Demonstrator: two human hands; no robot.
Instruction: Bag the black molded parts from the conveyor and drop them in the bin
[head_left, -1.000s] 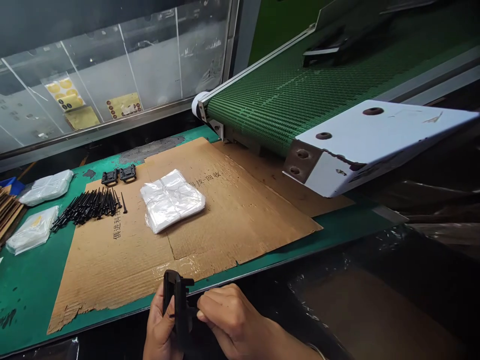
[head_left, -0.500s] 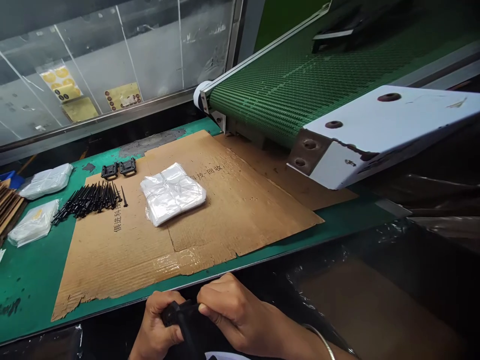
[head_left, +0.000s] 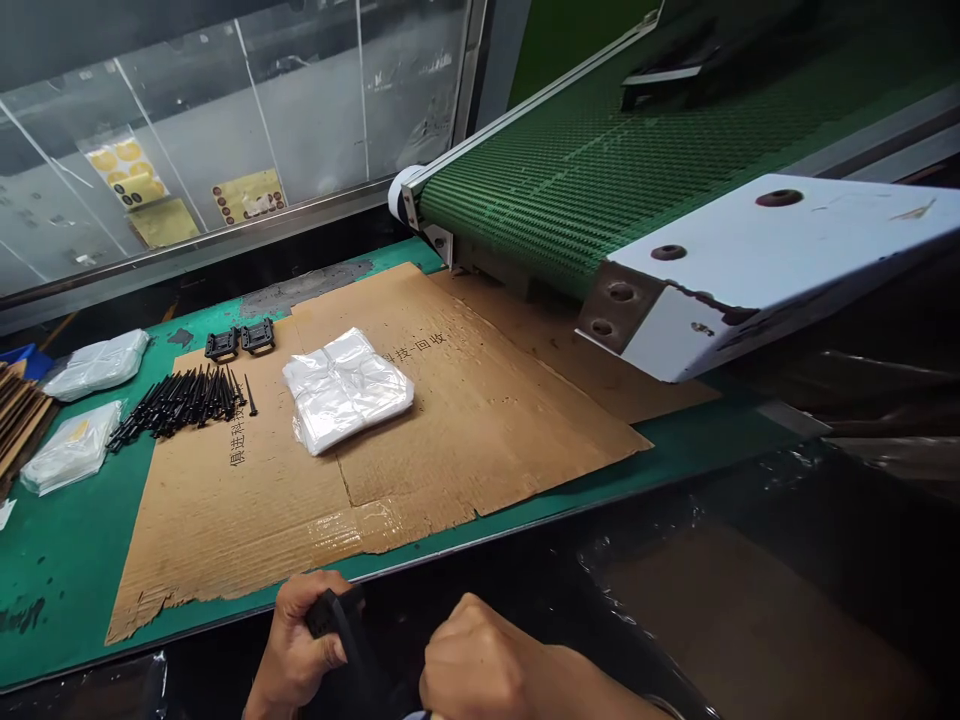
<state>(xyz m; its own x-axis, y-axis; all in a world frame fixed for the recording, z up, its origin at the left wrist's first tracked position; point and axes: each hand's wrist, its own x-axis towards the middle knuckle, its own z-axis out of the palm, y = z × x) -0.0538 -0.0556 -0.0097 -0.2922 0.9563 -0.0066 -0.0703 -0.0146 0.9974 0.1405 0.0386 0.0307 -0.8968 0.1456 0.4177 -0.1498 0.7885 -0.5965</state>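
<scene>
At the table's near edge, my left hand (head_left: 294, 642) is closed around a black plastic part (head_left: 339, 625), with the thumb on its near side and the fingers curled over the top. The lower end of this part fades into the dark below. To its right my right hand (head_left: 480, 660) is curled like a fist, back of the hand up, apart from my left hand. Its fingertips are turned away, so what they grip, if anything, is hidden.
Cardboard (head_left: 247, 530) covers much of the green tabletop (head_left: 60, 560). On it lie a stack of clear plastic bags (head_left: 349, 390), a heap of black pins (head_left: 180, 402) and two black brackets (head_left: 240, 340). More bags (head_left: 71, 445) lie left. A green conveyor (head_left: 540, 190) overhangs the right side.
My right hand has drawn down and away from the black part, opening a gap between the hands. My left hand has shifted slightly left with the part. The view has moved a little.
</scene>
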